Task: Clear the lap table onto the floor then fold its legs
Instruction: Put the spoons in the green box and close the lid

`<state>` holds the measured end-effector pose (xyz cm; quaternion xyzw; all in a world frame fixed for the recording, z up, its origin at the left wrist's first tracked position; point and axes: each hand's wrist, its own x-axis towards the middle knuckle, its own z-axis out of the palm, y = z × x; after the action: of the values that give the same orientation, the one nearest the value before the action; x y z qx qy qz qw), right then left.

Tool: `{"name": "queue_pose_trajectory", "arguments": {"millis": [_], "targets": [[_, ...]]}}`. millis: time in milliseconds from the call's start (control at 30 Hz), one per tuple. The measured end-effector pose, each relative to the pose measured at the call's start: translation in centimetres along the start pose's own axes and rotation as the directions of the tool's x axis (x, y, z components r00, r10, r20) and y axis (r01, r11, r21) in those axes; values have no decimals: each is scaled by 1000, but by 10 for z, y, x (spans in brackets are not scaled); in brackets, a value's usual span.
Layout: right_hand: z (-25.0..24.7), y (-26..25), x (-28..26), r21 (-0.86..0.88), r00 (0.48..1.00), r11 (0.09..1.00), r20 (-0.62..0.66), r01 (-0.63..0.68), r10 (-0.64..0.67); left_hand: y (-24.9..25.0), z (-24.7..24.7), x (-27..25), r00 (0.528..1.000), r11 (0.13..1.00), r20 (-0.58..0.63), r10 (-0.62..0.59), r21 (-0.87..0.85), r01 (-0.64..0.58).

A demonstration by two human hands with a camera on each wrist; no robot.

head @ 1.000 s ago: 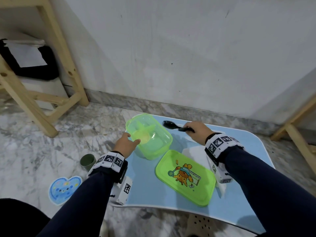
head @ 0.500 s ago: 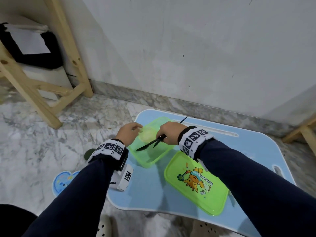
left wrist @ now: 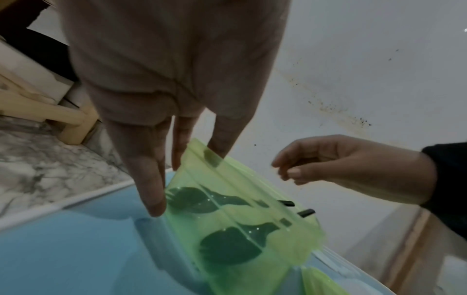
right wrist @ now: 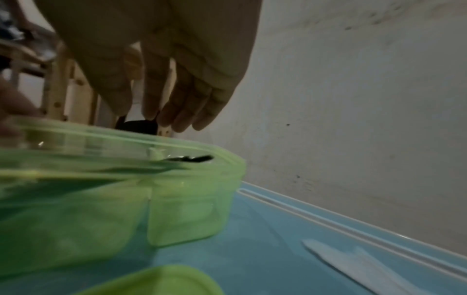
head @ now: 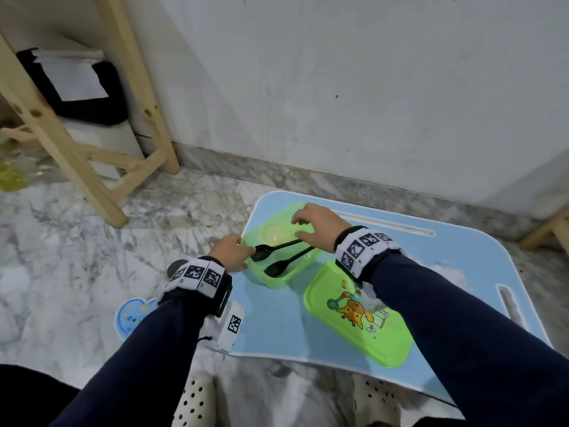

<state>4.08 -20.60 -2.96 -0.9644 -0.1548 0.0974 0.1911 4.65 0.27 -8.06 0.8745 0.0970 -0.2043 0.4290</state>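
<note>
The green lunch box (head: 278, 257) sits at the near-left corner of the blue lap table (head: 271, 322), its top off, with two black spoons (head: 278, 266) lying in it, bowls toward the left wall and handles sticking out over the right rim. It looks like thin, see-through plastic, light and a bit springy, so I'd expect the walls to flex if squeezed hard; the smooth sides could slip, and the loose spoons may slide or rattle out if the box is tipped on its way down to the floor. The safest hold, to my eye, is under the thickened rim on two opposite sides, kept level. The left hand (head: 231, 252) already pinches the near-left wall, the thumb inside the rim and the fingers (left wrist: 149, 179) down the outside. The right hand (head: 314, 224) hovers just above the box with its fingers loosely bent and nothing in it. Just beside the box, to the right, the matching green lid (head: 358, 315) with a cartoon print lies flat on the table; flat and thin, it would want a fingertip under an edge to lift. A white paper scrap (right wrist: 353, 265) lies on the table farther right. On the marble floor (head: 77, 241) by the table are a small dark cup (head: 175, 268) and a blue heart-shaped mat (head: 131, 314).
</note>
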Motion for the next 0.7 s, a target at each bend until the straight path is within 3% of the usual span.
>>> {"name": "queue_pose_trajectory", "arguments": {"millis": [100,167,233,300,400,700], "targets": [[-8,26,-43,96,966,985,-204,-141,158,2,3,-9,994,1000,-106,8,17,-6],[-4,42,-76,162,926,956,-252,-246,281,-1,6,-10,988,1000,-154,22,7,-21],[9,52,-104,165,913,918,-142,-359,383,-3,10,-12,984,999,-176,29,-21,-33],[26,54,-122,55,904,902,41,-428,426,-4,18,-13,986,997,-165,16,-70,-28],[47,49,-130,-74,896,915,184,-398,404,3,29,-23,992,996,-120,49,-72,-58],[64,42,-133,-201,930,940,192,-275,313,3,35,-23,986,985,-146,85,-136,-105]]}}
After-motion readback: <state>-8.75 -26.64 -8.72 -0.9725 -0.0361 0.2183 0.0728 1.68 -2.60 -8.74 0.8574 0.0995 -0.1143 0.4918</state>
